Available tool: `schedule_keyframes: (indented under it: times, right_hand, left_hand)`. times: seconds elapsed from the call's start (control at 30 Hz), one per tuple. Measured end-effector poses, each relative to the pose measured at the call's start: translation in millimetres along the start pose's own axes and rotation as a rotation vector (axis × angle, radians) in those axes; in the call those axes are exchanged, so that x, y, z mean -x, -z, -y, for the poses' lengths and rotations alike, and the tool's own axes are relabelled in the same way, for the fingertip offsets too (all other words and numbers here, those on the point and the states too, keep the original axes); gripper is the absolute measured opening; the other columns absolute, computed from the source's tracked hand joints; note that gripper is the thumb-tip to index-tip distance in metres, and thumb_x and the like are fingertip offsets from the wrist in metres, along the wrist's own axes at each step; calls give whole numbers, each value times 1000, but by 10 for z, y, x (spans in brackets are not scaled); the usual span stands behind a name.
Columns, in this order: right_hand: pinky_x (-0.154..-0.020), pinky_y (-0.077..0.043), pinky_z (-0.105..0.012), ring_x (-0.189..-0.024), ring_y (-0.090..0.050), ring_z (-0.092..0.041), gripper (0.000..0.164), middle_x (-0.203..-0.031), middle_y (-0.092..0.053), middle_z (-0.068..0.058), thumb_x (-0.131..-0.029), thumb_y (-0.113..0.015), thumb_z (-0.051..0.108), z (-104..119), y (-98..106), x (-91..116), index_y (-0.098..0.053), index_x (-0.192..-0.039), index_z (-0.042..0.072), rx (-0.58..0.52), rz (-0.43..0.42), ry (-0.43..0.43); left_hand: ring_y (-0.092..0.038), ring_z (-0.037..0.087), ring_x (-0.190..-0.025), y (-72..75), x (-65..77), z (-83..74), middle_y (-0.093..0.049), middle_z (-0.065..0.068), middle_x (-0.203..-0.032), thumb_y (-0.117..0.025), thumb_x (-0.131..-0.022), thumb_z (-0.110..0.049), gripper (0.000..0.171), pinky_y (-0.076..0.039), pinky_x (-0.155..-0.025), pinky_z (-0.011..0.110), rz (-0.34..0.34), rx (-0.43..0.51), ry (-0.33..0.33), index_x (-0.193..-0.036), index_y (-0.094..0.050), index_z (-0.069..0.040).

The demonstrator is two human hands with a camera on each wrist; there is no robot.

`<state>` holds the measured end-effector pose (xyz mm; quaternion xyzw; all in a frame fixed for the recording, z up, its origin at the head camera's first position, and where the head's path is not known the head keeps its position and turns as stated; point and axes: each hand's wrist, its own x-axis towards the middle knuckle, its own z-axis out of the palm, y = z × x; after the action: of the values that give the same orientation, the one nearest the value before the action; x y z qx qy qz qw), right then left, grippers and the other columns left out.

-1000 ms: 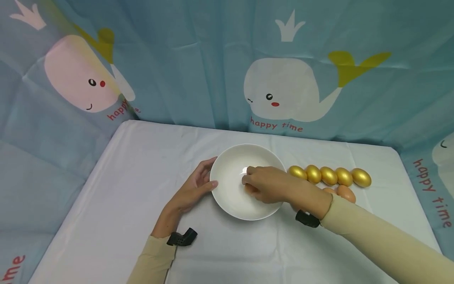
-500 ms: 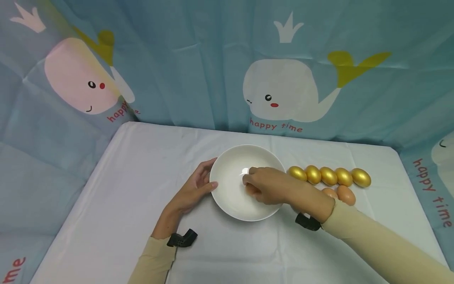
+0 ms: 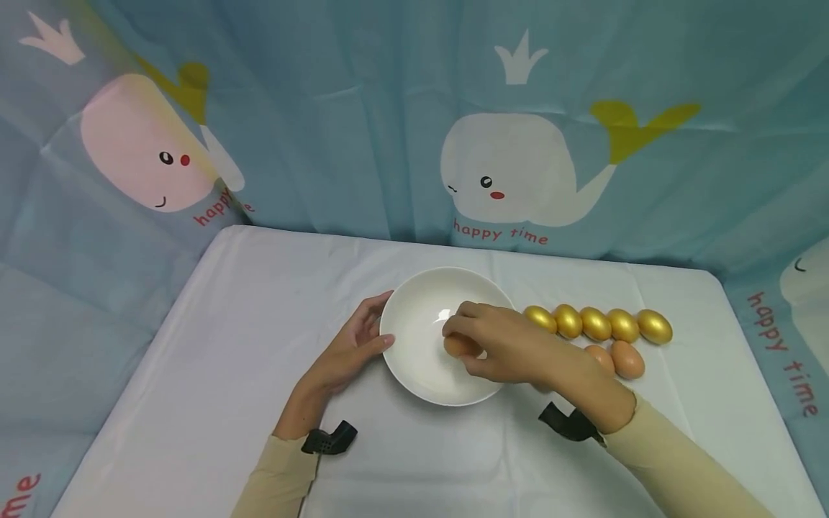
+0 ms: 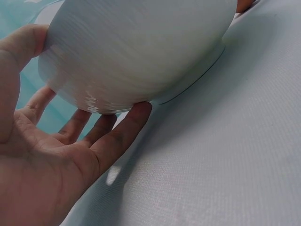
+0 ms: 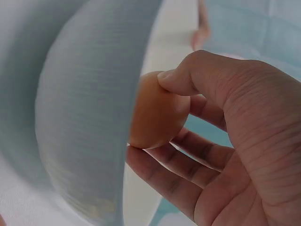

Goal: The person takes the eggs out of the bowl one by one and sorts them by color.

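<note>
A white bowl point(image 3: 421, 378) stands on the table, its rim facing up. My left hand point(image 3: 352, 347) holds it by the left side; in the left wrist view the thumb point(image 4: 35, 40) lies at the rim while the fingers point(image 4: 134, 120) touch the outer wall from below. Inside the bowl's opening, a brown egg point(image 3: 458, 345) is pinched between the thumb and fingers of my right hand point(image 3: 508, 344). The right wrist view shows that egg point(image 5: 160, 113) half behind the bowl wall, thumb on top and fingertips beneath.
Several gold eggs point(image 3: 596, 324) lie in a row right of the bowl. In front of them are brown eggs point(image 3: 627, 360), partly behind my right forearm. White cloth covers the table point(image 3: 259, 302), and a blue curtain point(image 3: 363, 144) with whale prints hangs behind it.
My right hand has lifted and turned slightly with the egg, which now shows more between the fingers. Its wrist has shifted to the right. The left hand keeps its hold on the bowl.
</note>
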<state>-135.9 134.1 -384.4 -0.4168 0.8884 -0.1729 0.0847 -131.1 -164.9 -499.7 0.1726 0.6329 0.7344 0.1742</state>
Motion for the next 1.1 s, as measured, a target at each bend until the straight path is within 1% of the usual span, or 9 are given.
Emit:
schedule_keyframes:
  times: [0.13,0.2,0.4,0.47,0.57,0.7,0.77,0.9,1.1]
  right_hand:
    - [-86,-56,-27,-93,-59,-4,32,-112,-65,10,-91,-78,17,-18,68,91,-71,-122,21,-65,-19,-55]
    - [-86,-56,-26,-94,-60,-3,32,-113,-64,12,-92,-77,19,-31,94,135,-70,-123,24,-91,-36,-86]
    - [-85,-57,-26,-95,-60,0,36,-115,-64,16,-90,-77,14,-101,116,356,-70,-123,26,-164,-180,-130]
    - [-87,-59,-25,-99,-63,0,37,-118,-65,15,-91,-77,12,-120,108,441,-69,-124,25,-211,-224,-132]
    - [-85,-63,-26,-103,-67,-4,38,-122,-66,15,-93,-77,11,-136,87,551,-68,-125,28,-292,-267,-164]
    - [-86,-63,-24,-104,-70,-6,38,-123,-67,13,-95,-78,11,-153,64,695,-67,-125,31,-370,-335,-207]
    - [-92,-61,-21,-103,-69,-5,39,-121,-69,13,-93,-80,9,-170,64,768,-68,-125,29,-375,-390,-206]
    - [-89,-60,-16,-104,-69,-4,45,-123,-70,10,-89,-83,2,-196,71,924,-70,-126,23,-401,-482,-222]
    - [-90,-59,-13,-111,-68,-3,46,-129,-68,9,-88,-79,-8,-268,36,1153,-68,-130,7,-465,-583,-273]
  left_hand:
    - [-55,12,-143,4,-7,1,-28,16,-171,-64,-102,-6,74,-56,-106,26,-3,-3,0,-165,-27,-14]
    - [-55,12,-144,4,-12,-4,-28,15,-171,-65,-102,-7,74,-56,-106,26,-6,-7,-2,-165,-27,-15]
    - [-53,13,-146,-9,-20,0,-28,14,-172,-65,-102,-6,75,-56,-108,27,-7,1,6,-165,-28,-17]
    - [-53,13,-146,-11,-18,-1,-28,14,-172,-65,-102,-6,75,-56,-107,27,-5,5,7,-165,-28,-17]
    - [-53,12,-146,-8,-11,-3,-28,13,-172,-65,-102,-6,74,-56,-107,27,-5,8,8,-165,-27,-17]
    - [-52,11,-146,-13,-8,-8,-28,14,-172,-64,-102,-5,75,-55,-108,26,-5,16,10,-166,-26,-15]
    - [-52,12,-147,-17,-14,-3,-28,14,-173,-65,-101,-5,76,-55,-109,26,-4,19,10,-166,-26,-15]
    - [-51,13,-148,-22,-21,2,-27,13,-173,-65,-101,-5,76,-55,-109,26,-3,19,12,-166,-26,-15]
    - [-49,15,-150,-9,-4,-2,-27,13,-173,-64,-102,-5,75,-54,-110,26,-6,13,5,-166,-26,-16]
